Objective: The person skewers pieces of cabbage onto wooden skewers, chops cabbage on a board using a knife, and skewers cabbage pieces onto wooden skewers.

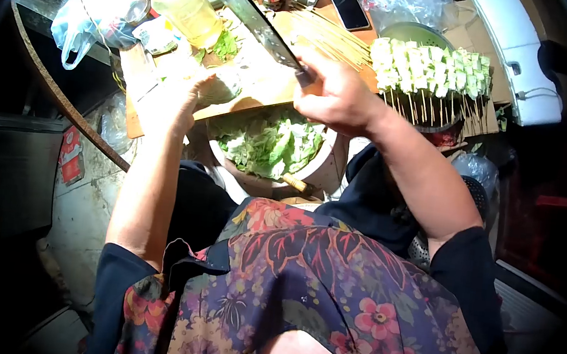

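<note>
While the right hand (337,93) is gripping the raised knife (258,26) at 12 o'clock, glare is hiding the left hand's (173,100) grip at 10; misjudged fingertips could be risking a cut. Greens (273,145) are sitting in the tub (332,161), 12 o'clock.

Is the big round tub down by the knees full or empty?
Not empty: a big heap of green leaves sits in the tub, hiding its bottom.
</note>
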Action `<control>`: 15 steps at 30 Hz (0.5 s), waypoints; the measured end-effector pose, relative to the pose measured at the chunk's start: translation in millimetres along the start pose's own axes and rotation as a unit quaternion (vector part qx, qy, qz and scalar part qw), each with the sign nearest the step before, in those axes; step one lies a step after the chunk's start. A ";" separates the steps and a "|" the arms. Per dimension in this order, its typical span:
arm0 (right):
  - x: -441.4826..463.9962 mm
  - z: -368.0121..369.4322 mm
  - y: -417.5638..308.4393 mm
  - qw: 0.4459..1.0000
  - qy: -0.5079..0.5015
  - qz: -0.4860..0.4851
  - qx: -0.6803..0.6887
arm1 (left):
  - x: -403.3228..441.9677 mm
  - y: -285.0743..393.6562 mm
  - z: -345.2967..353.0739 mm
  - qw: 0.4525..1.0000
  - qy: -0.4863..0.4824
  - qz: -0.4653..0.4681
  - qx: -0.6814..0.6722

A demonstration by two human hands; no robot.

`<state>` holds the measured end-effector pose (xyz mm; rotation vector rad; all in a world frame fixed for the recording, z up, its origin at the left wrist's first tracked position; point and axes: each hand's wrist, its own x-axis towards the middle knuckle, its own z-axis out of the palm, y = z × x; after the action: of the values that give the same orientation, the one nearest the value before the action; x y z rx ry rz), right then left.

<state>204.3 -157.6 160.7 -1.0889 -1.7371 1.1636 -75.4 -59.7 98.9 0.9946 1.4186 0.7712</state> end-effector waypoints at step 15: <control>11.9 88.8 64.6 0.955 -0.090 0.212 -0.189 | 15.3 -74.8 33.1 0.983 0.091 0.062 0.146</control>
<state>134.5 -158.6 75.1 -1.6974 -1.9802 1.2401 -51.9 -80.4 21.8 1.2734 1.6734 0.7736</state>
